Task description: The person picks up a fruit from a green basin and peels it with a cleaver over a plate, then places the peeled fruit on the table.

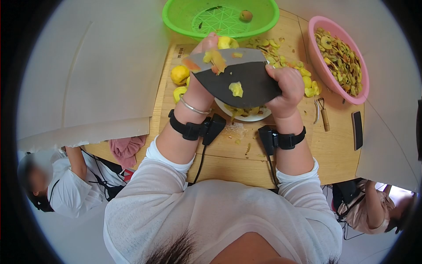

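Note:
My right hand [285, 90] grips the right end of a wide dark blade [246, 79], its thumb on the upper edge. Several bits of yellow peel [236, 89] lie on the blade. At the blade's left end is my left hand [206, 44]; most of its fingers are hidden, so its hold is unclear. A white plate [250, 118] with peelings sits partly under the blade. Yellow peeled fruits [180, 75] stand left of my left wrist, and another fruit [226, 42] is beside its fingers. Slices and peelings [307, 82] lie beyond my right hand.
A green basket [176, 24] holding a brown fruit [246, 16] is at the back. At the right are a pink basket [361, 83] of peelings, a wooden-handled peeler [325, 119] and a phone [357, 130]. Other people [72, 189] sit at both lower sides; a pink cloth [125, 149] lies left.

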`<state>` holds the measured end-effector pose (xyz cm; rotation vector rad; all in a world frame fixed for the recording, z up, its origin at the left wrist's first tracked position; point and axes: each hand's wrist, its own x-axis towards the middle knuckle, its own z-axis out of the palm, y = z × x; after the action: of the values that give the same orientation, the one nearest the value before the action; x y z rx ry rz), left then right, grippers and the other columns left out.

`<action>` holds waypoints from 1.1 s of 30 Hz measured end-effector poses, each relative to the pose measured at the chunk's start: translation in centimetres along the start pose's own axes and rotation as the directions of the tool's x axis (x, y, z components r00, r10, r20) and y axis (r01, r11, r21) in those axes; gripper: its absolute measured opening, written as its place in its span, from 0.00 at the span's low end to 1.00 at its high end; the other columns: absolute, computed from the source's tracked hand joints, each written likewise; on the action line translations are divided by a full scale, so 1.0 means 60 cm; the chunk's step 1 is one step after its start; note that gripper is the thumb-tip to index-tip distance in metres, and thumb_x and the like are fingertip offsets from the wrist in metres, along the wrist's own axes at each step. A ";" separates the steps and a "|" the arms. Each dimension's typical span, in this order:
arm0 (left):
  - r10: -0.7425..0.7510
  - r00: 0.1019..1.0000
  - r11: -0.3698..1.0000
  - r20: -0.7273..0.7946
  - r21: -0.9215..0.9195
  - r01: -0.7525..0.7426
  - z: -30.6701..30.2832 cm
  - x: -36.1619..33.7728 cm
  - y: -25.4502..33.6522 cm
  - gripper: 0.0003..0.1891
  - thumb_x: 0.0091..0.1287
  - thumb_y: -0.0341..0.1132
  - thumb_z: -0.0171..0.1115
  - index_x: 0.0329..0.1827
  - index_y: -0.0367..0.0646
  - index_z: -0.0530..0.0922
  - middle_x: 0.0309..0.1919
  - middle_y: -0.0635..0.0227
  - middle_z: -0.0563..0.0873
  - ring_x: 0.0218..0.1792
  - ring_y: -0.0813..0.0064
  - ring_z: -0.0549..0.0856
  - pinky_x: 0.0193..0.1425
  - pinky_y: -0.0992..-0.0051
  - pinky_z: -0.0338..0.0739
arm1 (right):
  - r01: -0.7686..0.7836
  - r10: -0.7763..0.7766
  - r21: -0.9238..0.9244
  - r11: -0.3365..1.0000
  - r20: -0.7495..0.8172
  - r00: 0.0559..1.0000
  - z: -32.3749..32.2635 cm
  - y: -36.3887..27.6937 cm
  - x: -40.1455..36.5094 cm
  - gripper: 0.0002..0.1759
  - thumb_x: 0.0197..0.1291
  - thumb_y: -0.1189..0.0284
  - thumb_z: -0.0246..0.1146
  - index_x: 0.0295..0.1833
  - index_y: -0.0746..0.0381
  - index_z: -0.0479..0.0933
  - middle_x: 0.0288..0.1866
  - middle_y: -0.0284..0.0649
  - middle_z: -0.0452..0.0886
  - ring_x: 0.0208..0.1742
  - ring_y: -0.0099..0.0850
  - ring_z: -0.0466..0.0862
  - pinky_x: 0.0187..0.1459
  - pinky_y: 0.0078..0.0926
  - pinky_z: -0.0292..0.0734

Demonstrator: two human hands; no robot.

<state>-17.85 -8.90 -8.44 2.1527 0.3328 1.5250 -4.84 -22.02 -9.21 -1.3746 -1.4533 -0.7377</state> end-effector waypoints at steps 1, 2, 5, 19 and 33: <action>-0.001 1.000 1.000 -0.001 0.002 0.001 -0.003 0.003 0.004 0.09 0.72 0.35 0.55 0.42 0.37 0.72 0.31 0.66 0.81 0.30 0.73 0.82 0.35 0.74 0.77 | 0.000 0.000 0.002 1.000 0.001 1.000 0.000 -0.002 0.000 0.16 0.37 0.73 0.73 0.37 0.56 0.80 0.23 0.36 0.78 0.25 0.36 0.79 0.28 0.31 0.68; 0.069 0.998 0.990 0.001 0.125 -0.069 -0.006 0.007 0.007 0.10 0.69 0.35 0.58 0.43 0.36 0.72 0.30 0.64 0.80 0.30 0.70 0.82 0.34 0.73 0.77 | -0.001 0.001 0.003 1.000 0.010 1.000 0.000 -0.003 -0.001 0.16 0.38 0.74 0.73 0.37 0.56 0.80 0.23 0.35 0.77 0.24 0.36 0.79 0.27 0.31 0.68; 0.124 0.992 0.965 0.017 0.230 -0.124 -0.009 0.007 0.009 0.14 0.64 0.35 0.62 0.44 0.35 0.71 0.29 0.62 0.80 0.30 0.66 0.83 0.33 0.71 0.77 | 0.004 -0.004 0.009 1.000 0.011 1.000 0.003 -0.006 0.000 0.15 0.38 0.74 0.72 0.37 0.57 0.80 0.22 0.35 0.76 0.24 0.36 0.78 0.27 0.31 0.68; -0.008 1.000 0.999 -0.001 0.044 0.008 0.003 -0.007 -0.010 0.07 0.71 0.33 0.55 0.42 0.37 0.71 0.31 0.63 0.81 0.32 0.70 0.82 0.35 0.75 0.77 | -0.027 0.027 -0.007 1.000 -0.003 1.000 0.005 -0.001 -0.005 0.16 0.37 0.75 0.72 0.37 0.57 0.80 0.23 0.35 0.77 0.25 0.37 0.79 0.28 0.32 0.68; -0.452 0.889 0.715 0.071 -0.567 0.409 0.000 -0.001 0.010 0.08 0.74 0.29 0.49 0.43 0.35 0.77 0.37 0.68 0.83 0.39 0.80 0.81 0.44 0.78 0.77 | -0.112 0.112 -0.079 0.991 -0.008 0.994 0.005 0.011 -0.009 0.13 0.38 0.72 0.75 0.32 0.56 0.80 0.23 0.38 0.79 0.23 0.37 0.78 0.26 0.30 0.66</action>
<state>-17.95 -9.44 -8.20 1.4209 0.3241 1.2258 -4.30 -21.83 -9.92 -1.5019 -1.3442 -0.7313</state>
